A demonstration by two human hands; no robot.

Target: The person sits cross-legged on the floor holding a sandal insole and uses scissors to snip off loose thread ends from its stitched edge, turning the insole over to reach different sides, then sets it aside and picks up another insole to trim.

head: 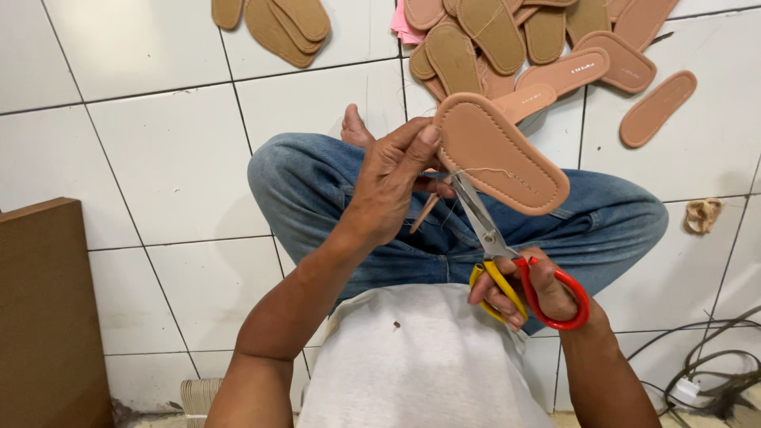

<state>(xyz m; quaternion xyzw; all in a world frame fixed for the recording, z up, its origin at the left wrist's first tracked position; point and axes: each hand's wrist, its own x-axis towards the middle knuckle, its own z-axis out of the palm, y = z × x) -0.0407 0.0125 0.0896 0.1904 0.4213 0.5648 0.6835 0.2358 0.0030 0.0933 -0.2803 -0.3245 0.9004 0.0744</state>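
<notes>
Head view, looking down on a person seated cross-legged on a white tiled floor

Item 1: left hand, fingers closed around the near end of a tan sandal insole, holding it up over the lap, stitched face toward the camera

Item 2: right hand, fingers through the loops of a pair of scissors with one red and one yellow handle; blades slightly parted, tips at the near edge of the insole where a loose thread trails off the stitching

Handling note: judged from the pose, a clean trim calls for keeping the insole steady, drawing the thread taut, and closing the blades right beside the stitch line without nicking the edge or the thumb just beside the tips

Item 3: heap of like insoles, far right on the floor, some overlapping; a smaller stack far centre; both well apart from the hands

Item 4: brown board, near left

Item 5: cables, near right, clear of the cutting

Item 6: small pale scrap, right, on the floor

Obstruction: none between blades and thread; the blue-jeaned knees lie beneath the work
</notes>
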